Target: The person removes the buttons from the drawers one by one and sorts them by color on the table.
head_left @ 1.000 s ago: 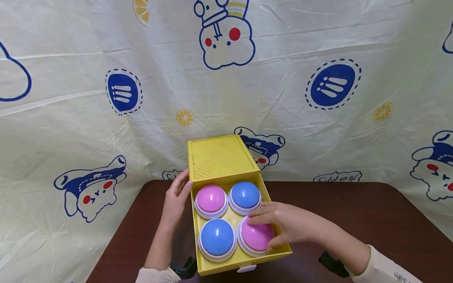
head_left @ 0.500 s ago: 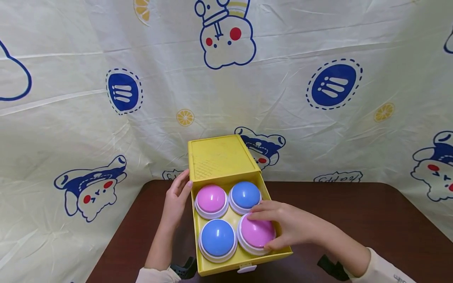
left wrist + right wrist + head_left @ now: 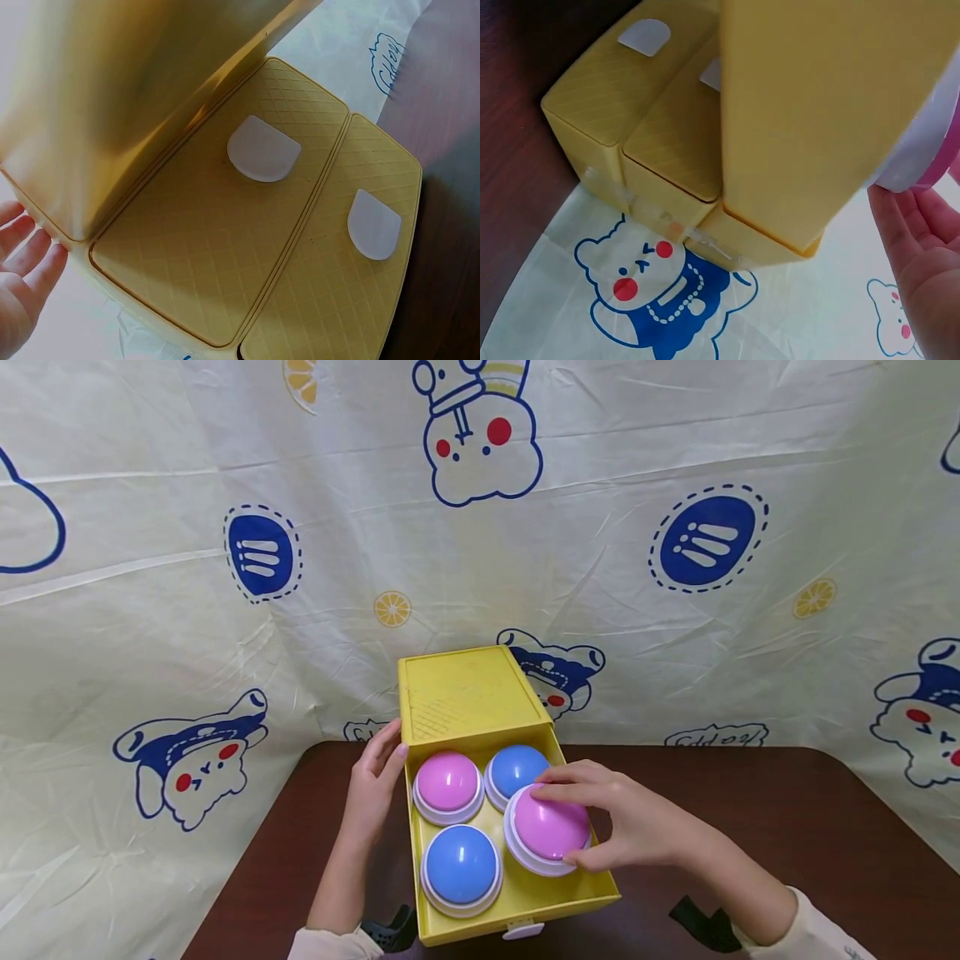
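Observation:
A yellow drawer cabinet (image 3: 472,689) stands with its top drawer (image 3: 558,906) pulled out. My right hand (image 3: 626,818) pinches a pink push button (image 3: 553,827) by its white base, fingers at the back and thumb at the front. The button is raised above the drawer floor, partly covering a blue push button (image 3: 516,770) behind it. Another pink push button (image 3: 446,781) sits back left, and another blue one (image 3: 461,864) front left. My left hand (image 3: 375,777) rests its fingers against the cabinet's left side; the left wrist view shows these fingers fairly straight.
Below the pulled-out drawer, two lower drawer fronts carry white pull tabs (image 3: 264,148). The cabinet is on a dark brown table (image 3: 712,810). A white printed cloth (image 3: 585,552) hangs directly behind it.
The right hand has lifted the pink push button from the front right of the drawer, upward and slightly away from me. The left hand and cabinet have stayed put.

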### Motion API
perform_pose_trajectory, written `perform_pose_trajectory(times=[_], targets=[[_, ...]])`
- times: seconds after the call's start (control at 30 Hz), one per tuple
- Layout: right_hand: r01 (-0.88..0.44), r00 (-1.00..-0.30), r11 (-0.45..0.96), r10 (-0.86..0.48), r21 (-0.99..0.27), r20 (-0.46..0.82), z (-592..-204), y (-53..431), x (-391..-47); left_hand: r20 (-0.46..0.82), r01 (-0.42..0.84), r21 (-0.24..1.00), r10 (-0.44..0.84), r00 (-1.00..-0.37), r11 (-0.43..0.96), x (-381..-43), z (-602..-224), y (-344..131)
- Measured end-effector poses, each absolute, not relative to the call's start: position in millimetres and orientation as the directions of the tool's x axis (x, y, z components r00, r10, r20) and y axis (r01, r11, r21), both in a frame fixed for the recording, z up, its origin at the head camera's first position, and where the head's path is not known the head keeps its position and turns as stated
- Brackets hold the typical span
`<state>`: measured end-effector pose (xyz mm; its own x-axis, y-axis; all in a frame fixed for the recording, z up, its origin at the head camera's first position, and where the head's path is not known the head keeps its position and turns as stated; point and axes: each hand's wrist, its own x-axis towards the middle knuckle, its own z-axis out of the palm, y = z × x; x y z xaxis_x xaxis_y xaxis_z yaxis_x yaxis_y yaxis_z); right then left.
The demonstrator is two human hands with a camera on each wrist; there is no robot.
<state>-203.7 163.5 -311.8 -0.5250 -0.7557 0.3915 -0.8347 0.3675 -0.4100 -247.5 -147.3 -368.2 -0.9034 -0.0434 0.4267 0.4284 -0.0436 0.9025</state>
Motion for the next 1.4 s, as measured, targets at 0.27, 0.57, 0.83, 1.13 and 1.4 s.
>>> perform_pose_trajectory(times=[0.27, 0.57, 0.83, 1.13, 1.4], targets=[[-0.840, -0.534, 0.376, -0.699, -0.391, 0.475, -303.1, 169.6, -202.9, 0.405, 0.407, 0.913, -0.039, -0.913, -0.033, -236.4, -353.1, -142.8], [-0.811, -0.586, 0.449, -0.629, -0.376, 0.511, -294.6, 185.2, -197.8, 0.428, 0.429, 0.902, -0.046, -0.903, -0.042, -246.4, -365.8, -146.6], [-0.774, -0.625, 0.528, -0.545, -0.350, 0.559, -294.3, 206.7, -187.7, 0.456, 0.458, 0.888, -0.054, -0.888, -0.044, -250.6, -371.6, -146.9], [-0.736, -0.646, 0.598, -0.482, -0.316, 0.592, -306.9, 230.5, -181.4, 0.422, 0.423, 0.906, -0.047, -0.906, -0.030, -237.2, -354.4, -142.6], [-0.710, -0.663, 0.624, -0.435, -0.327, 0.609, -327.0, 252.0, -178.1, 0.425, 0.425, 0.905, -0.038, -0.905, -0.013, -234.6, -351.2, -141.7]])
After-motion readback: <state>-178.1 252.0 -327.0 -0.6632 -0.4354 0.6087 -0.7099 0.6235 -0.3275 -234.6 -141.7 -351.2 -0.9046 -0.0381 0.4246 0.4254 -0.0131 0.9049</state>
